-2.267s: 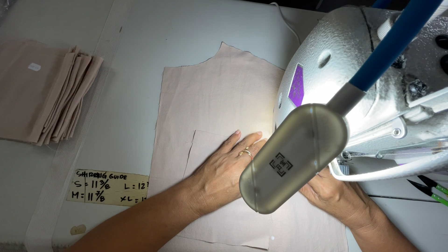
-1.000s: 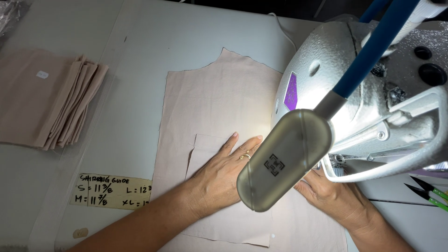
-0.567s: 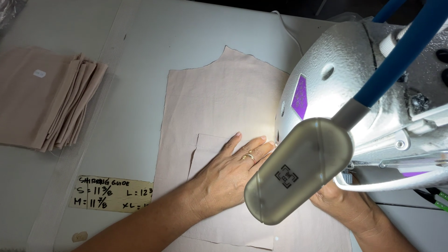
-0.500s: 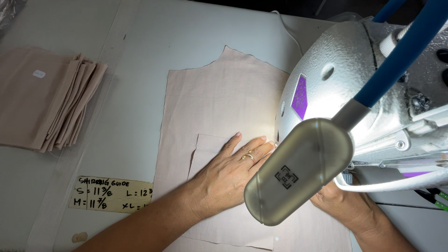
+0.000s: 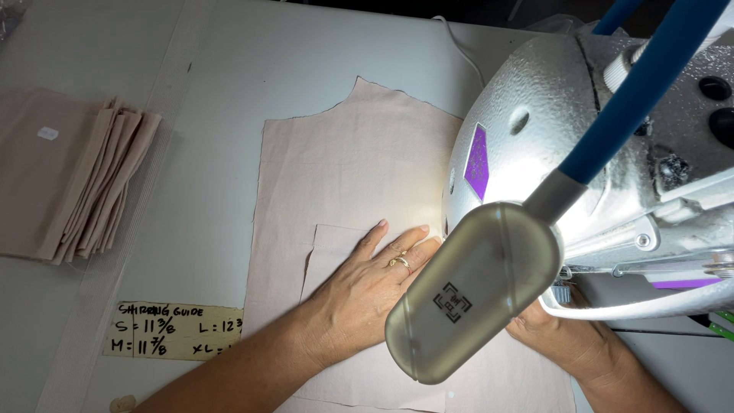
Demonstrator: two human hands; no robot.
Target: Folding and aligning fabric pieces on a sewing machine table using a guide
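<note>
A large beige fabric panel point(image 5: 359, 164) lies flat on the white table, running under the head of a silver sewing machine point(image 5: 581, 145). A smaller beige patch piece point(image 5: 332, 248) lies on top of it. My left hand point(image 5: 367, 287) rests flat on that patch, fingers spread and pointing toward the machine, a ring on one finger. My right hand point(image 5: 562, 340) presses on the fabric below the machine head and is mostly hidden behind the grey lamp head point(image 5: 474, 294); its fingers cannot be seen.
A stack of folded beige fabric pieces point(image 5: 65, 183) sits at the left of the table. A yellow handwritten tape label point(image 5: 172, 330) is stuck near the front edge. The lamp's blue arm point(image 5: 638, 84) crosses over the machine.
The view shifts slightly between frames. My left hand stays flat on the patch piece, and the fabric has barely moved.
</note>
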